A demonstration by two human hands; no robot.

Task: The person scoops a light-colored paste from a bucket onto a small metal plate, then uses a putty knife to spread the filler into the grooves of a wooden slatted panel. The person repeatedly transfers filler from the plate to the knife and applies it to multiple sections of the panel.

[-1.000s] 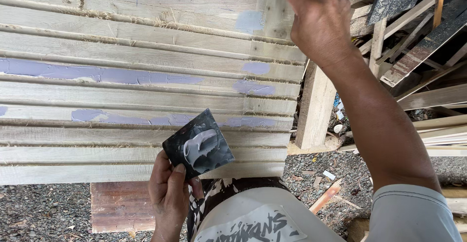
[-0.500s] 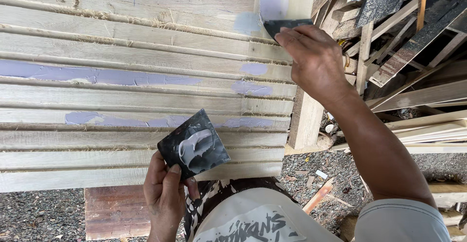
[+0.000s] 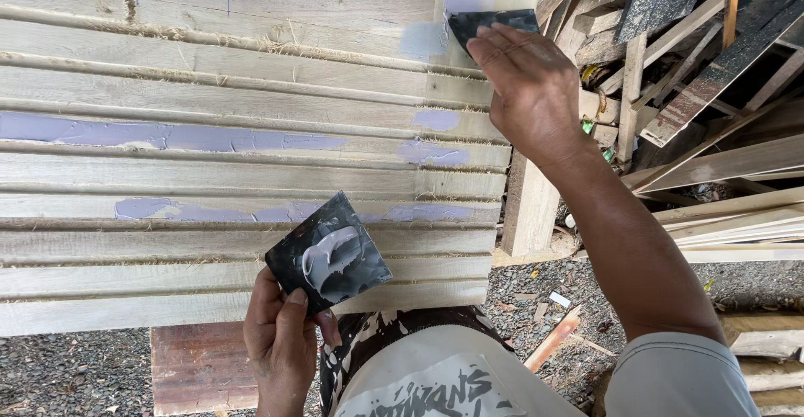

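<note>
Gravel (image 3: 75,367) covers the ground under a stack of pale grooved boards (image 3: 234,174) that fills most of the head view, with grey-lilac filler (image 3: 167,136) smeared along several of the grooves and in patches near the right ends. To the right lies a heap of scrap wood (image 3: 712,115), well apart from the hands. The right hand (image 3: 532,82) is up at the top right corner of the boards, fingers pressed together and laid flat over a small dark scraper (image 3: 486,23), which it holds against the wood just beside a fresh patch of filler. The left hand (image 3: 280,346) is low, near the person's body, pinching the bottom corner of a dark square card (image 3: 328,254) between thumb and fingers; the card is tilted and carries a blob of pale grey filler on its face. A reddish plank (image 3: 201,367) lies on the gravel beneath the boards.
</note>
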